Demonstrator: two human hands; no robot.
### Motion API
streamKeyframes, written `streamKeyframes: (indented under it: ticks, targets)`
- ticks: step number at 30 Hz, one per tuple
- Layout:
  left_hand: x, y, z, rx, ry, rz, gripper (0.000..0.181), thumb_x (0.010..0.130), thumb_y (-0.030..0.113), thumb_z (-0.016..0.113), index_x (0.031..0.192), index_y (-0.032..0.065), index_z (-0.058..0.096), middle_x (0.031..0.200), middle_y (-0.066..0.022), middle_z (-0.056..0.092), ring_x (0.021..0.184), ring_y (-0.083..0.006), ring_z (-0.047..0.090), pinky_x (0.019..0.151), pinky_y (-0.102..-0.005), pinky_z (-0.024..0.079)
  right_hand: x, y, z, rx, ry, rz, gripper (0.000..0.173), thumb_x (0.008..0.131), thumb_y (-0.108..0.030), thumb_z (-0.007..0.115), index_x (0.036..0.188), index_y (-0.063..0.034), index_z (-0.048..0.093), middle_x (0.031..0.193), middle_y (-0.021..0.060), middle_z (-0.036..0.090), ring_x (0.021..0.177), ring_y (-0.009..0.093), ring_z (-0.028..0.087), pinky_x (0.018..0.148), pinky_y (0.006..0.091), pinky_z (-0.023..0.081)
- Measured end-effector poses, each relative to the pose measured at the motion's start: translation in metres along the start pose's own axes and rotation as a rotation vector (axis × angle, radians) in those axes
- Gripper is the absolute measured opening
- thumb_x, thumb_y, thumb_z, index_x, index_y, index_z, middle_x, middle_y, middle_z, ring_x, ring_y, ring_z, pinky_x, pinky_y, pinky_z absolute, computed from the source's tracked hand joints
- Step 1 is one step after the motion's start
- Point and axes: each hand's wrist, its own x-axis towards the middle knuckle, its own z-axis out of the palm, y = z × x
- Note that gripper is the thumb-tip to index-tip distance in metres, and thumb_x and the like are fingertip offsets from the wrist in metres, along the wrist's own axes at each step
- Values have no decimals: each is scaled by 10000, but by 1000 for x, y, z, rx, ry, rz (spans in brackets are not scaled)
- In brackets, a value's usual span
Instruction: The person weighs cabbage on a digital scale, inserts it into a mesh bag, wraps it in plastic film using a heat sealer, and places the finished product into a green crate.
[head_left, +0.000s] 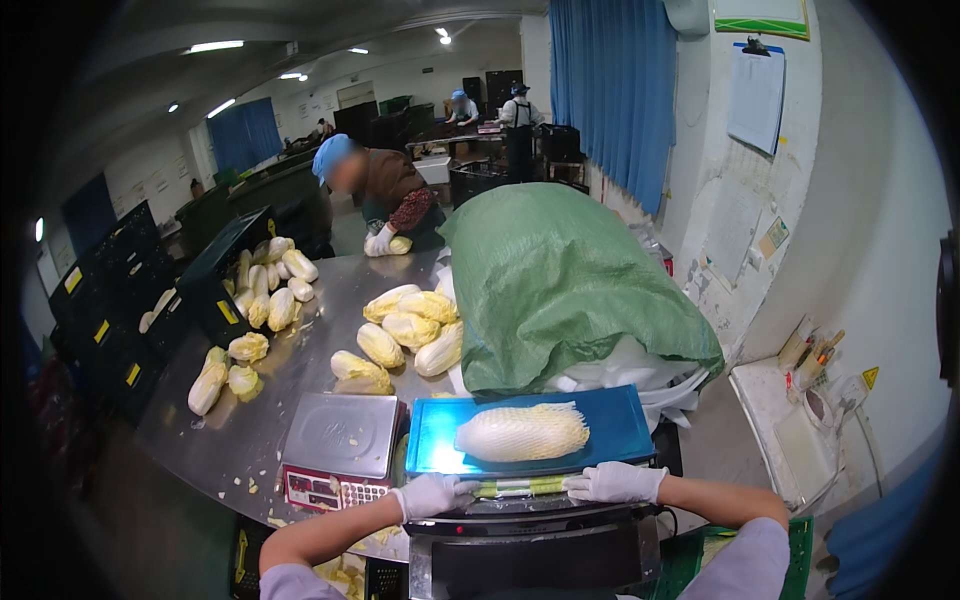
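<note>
A Chinese cabbage (523, 433) in a white foam net lies sideways on a shiny blue plate (622, 431) in front of me. Along the plate's near edge runs a green-and-white printed roll (523, 487), apparently of wrapping film. My left hand (436, 495), in a white glove, has its fingertips at the roll's left end. At its right end are the gloved fingers of my right hand (616, 481). Whether either hand pinches film is not clear. Nearer to me is the dark heating plate (536, 568) of what looks like a film-wrapping machine.
Left of the machine stands a digital scale (341, 439) on the steel table (277, 382). Bare cabbages (412, 326) are piled beyond. A large green woven sack (570, 285) bulges behind the plate. Across the table, a person (386, 187) handles a cabbage beside a tipped crate (217, 277).
</note>
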Motion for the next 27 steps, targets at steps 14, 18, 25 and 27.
streamKeyframes:
  ticks: [14,18,25,27]
  targets:
    - [-33,-7,-135,-1254,581,-590,46,873,49,574,900,19,596,945,-54,561,947,-166,563,862,-286,435,-8,-37,-155,1118,820,813,147,914,-32,508,943,49,627,808,93,655,659,116,599,616,253,504]
    - [37,-68,-89,-869,478,-597,438,783,196,698,1134,-4,529,1185,-132,509,1150,-241,485,971,-322,385,14,52,-100,781,894,896,257,859,-99,590,1088,19,577,1218,160,569,1121,223,549,963,303,407]
    - [49,-49,15,-735,255,-640,1164,491,329,884,1404,-6,243,1308,-257,436,1236,-345,430,1045,-364,338,28,35,27,827,483,869,1001,574,-281,839,1388,-22,318,1264,245,501,1164,310,517,974,328,405]
    - [52,-45,12,-736,299,-742,1115,493,260,892,1392,3,285,1215,-232,532,1134,-309,535,982,-347,413,35,35,29,793,528,926,939,565,-239,838,1364,-56,381,1153,232,579,1043,318,592,898,326,462]
